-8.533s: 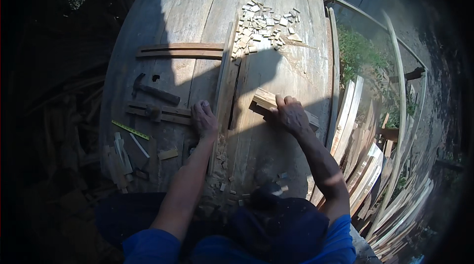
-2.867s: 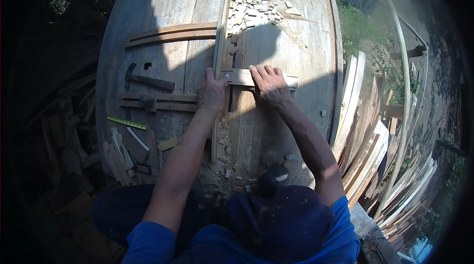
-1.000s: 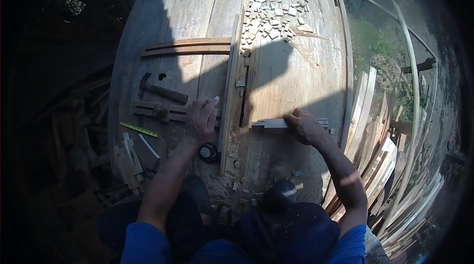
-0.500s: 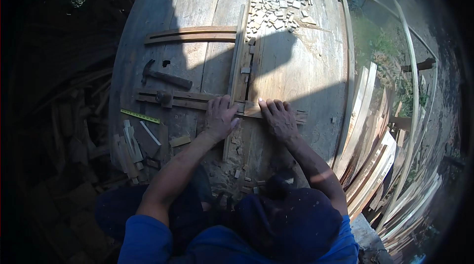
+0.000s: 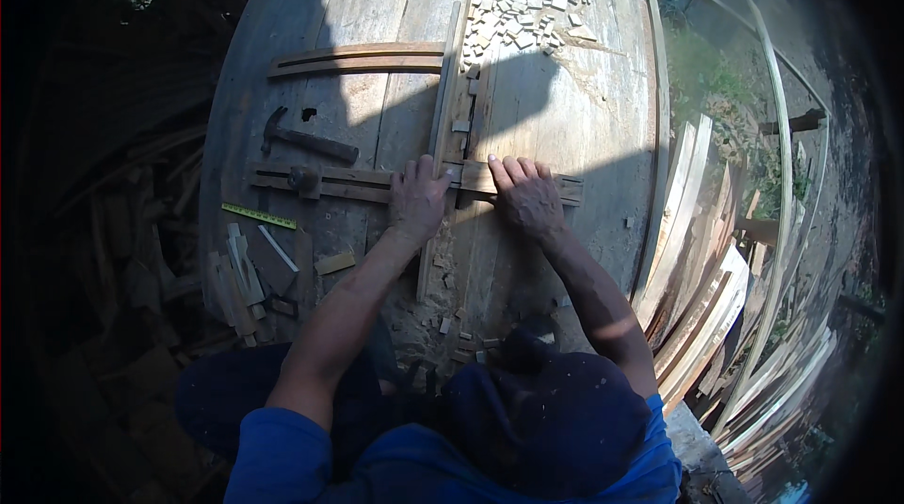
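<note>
- Wood strip (image 5: 478,178): lay crosswise on tabletop (image 5: 589,113), L end by long rail (image 5: 446,85), R end poking out past R hand (image 5: 529,193).
- R hand: fingers close tog., bent over strip, holding it.
- L hand (image 5: 420,198): by rail, thumb nr strip's L end; fingers bent, couldn't tell if gripping.
- Hammer (image 5: 315,141) & yellow measuring strip (image 5: 259,215): L of rail.
- Wood-bit pile (image 5: 523,9): far end, R of rail.

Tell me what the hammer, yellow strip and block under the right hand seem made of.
Hammer: dark claw head suggests dull metal; handle unclear. Yellow strip: perhaps coated metal or plastic; bright, marked surface. Block: apparently bare wood; tan, unpainted faces.
</note>
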Demonstrator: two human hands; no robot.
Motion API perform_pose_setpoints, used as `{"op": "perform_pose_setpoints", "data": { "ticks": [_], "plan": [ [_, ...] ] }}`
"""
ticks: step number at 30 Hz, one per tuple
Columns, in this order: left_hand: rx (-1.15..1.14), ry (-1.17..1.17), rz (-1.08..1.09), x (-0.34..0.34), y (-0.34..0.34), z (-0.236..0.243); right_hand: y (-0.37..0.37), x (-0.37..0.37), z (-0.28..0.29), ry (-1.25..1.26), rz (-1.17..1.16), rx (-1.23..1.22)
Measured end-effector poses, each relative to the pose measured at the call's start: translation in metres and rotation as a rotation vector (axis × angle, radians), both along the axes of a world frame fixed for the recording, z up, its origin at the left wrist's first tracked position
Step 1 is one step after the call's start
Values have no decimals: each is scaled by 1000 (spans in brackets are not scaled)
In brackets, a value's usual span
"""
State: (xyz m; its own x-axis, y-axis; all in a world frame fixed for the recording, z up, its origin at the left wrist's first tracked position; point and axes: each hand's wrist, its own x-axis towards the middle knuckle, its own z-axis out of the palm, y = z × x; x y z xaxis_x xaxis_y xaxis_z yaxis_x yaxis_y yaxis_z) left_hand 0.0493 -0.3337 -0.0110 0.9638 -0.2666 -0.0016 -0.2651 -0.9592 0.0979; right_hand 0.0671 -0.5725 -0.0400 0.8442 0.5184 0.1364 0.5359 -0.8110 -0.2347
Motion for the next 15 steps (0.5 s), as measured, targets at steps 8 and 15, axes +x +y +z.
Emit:
{"op": "perform_pose_setpoints", "data": {
  "ticks": [8, 15],
  "plan": [
    [6, 126, 68, 11, -9, 9, 0, 21, 0, -114, -13, 110],
    [36, 77, 49, 24, -11, 12, -1, 33, 2, -193, 7, 145]
  ]
}}
